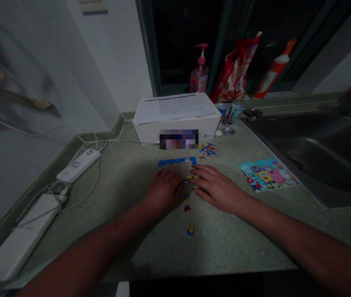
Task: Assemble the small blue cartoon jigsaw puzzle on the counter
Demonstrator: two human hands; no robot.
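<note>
Resting hands point(163, 190) point(217, 189) on a speckled green countertop point(219, 243) beside a steel sink point(305, 156)

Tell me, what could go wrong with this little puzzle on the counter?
The right hand rests against the partly joined puzzle, so a slip might pull it apart. The loose puzzle pieces lie spread toward the counter's front edge and could get knocked off. Anything pushed past the picture card might drop into the steel sink.
</note>
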